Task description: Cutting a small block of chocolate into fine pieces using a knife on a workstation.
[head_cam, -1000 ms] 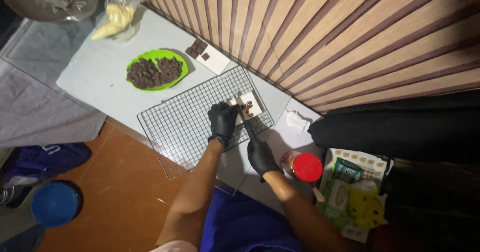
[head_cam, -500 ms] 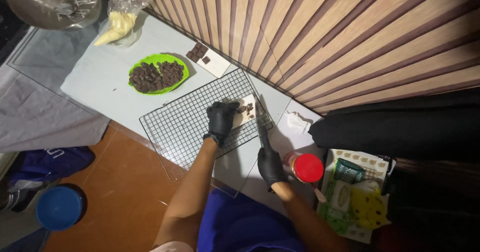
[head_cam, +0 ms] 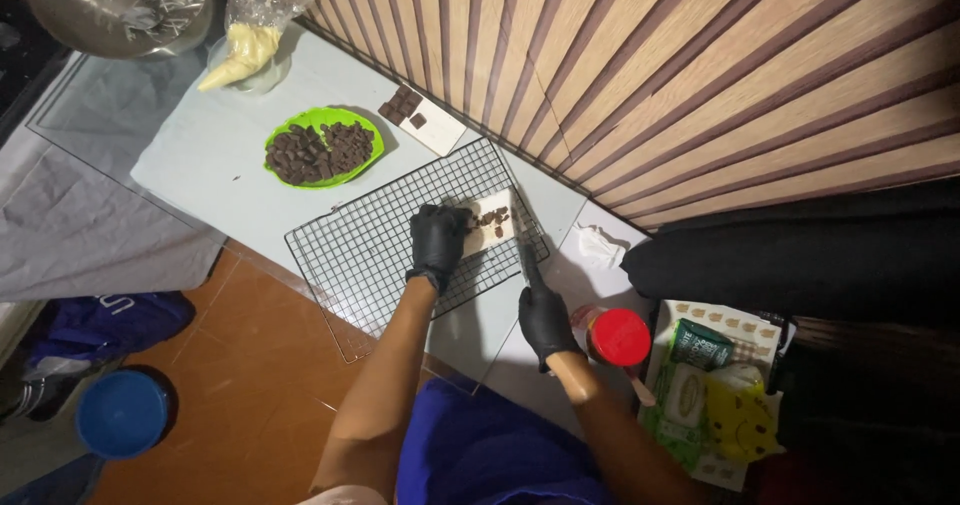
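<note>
Just right of the slab (head_cam: 492,222) pinned under the left hand (head_cam: 437,242), the right hand (head_cam: 545,317) grips a knife (head_cam: 524,255) pointing far.

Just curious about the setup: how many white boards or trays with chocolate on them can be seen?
2. One white board lies by the striped wall, beside the green plate. The other white board sits on the wire rack, under the left hand. More may be hidden.
</note>
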